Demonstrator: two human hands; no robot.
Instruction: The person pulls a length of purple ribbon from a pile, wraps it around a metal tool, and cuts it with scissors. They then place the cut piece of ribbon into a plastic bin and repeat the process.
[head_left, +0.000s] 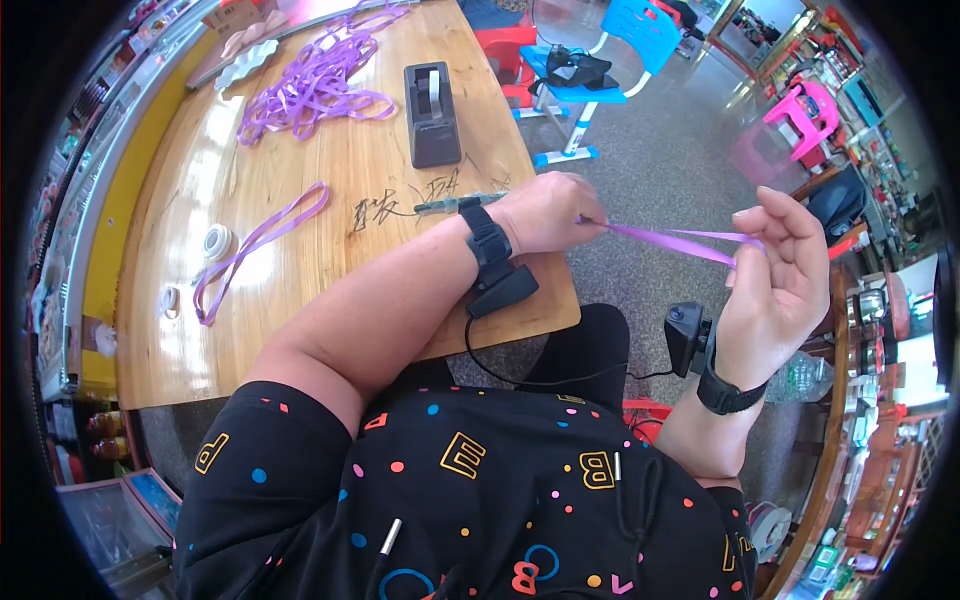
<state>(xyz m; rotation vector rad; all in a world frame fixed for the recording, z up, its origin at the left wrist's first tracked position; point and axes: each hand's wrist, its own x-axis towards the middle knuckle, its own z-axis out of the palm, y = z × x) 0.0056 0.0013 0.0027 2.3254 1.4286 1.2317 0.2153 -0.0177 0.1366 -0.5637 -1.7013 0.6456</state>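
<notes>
The left hand (545,212), at the centre of the frame, is closed in a loose fist, pinching one end of a purple ribbon (665,240) at its knuckles. The right hand (775,290), at centre right, has its fingers curled with the tips pressed together on the other end of the ribbon. The strip runs taut between the two hands, its long axis near level, dipping slightly toward the right, out past the near edge of the wooden table (330,190). It is thin, flat and glossy, doubled near the right hand. On the table at left lies a ribbon loop (255,245); further up lie a heap of purple ribbon (320,75) and a dark tape dispenser (431,113).
</notes>
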